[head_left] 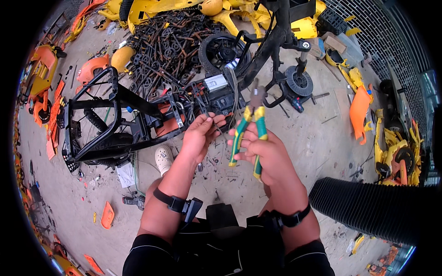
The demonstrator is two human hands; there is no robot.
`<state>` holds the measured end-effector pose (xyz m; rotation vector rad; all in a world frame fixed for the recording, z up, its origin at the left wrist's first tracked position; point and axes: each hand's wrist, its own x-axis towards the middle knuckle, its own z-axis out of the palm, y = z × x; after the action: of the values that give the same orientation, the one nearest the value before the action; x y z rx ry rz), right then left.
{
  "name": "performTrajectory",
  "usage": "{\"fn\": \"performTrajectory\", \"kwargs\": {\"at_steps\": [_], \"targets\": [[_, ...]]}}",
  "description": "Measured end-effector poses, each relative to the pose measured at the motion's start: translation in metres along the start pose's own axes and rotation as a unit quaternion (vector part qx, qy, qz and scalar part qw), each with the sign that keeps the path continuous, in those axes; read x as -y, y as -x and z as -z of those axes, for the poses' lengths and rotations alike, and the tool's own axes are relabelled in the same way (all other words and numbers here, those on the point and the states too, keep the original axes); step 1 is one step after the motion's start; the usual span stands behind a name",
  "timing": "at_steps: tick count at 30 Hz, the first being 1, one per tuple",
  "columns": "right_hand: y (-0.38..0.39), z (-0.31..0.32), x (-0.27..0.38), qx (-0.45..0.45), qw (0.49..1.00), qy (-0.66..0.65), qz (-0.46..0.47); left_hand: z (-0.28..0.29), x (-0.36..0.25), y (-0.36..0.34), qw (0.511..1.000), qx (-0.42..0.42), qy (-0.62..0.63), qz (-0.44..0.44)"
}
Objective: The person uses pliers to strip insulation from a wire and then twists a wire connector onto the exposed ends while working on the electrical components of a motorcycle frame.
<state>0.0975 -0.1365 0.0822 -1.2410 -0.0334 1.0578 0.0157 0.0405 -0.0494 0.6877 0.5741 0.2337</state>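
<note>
My right hand (266, 149) is closed on a pair of pliers (260, 123) with green and yellow handles. The handles are spread, and the dark metal jaws point away from me. My left hand (200, 134) has its thumb and fingertips pinched together; a thin dark strand shows near them, but what they hold is unclear. Both hands are just in front of a black scooter frame (117, 99), which lies across the floor. Its middle section has a silver box (215, 83), a bundle of grey cables (236, 92) and other wiring. The frame's fork and a wheel are at its right end.
Beyond the frame lies a large heap of dark metal parts (161, 48), with yellow body panels (159, 10) behind it. A thick black ribbed hose (361, 209) reaches in from the right. A power drill (133, 201) and an orange panel (107, 215) lie on the floor at left.
</note>
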Motion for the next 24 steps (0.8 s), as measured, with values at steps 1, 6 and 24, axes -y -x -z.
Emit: {"fn": "performTrajectory", "kwargs": {"at_steps": [1,6,24], "targets": [[-0.010,0.002,-0.001,0.017,1.000,0.005,0.004,0.000,-0.002,0.001,1.000,-0.006,0.001,-0.015],[-0.039,0.027,-0.027,-0.085,0.995,0.052,0.024,-0.020,-0.018,0.015,0.990,-0.020,-0.022,-0.141],[-0.064,0.041,-0.044,-0.009,0.992,0.122,-0.025,-0.031,-0.010,0.012,0.823,-0.045,-0.400,-0.401]]}}
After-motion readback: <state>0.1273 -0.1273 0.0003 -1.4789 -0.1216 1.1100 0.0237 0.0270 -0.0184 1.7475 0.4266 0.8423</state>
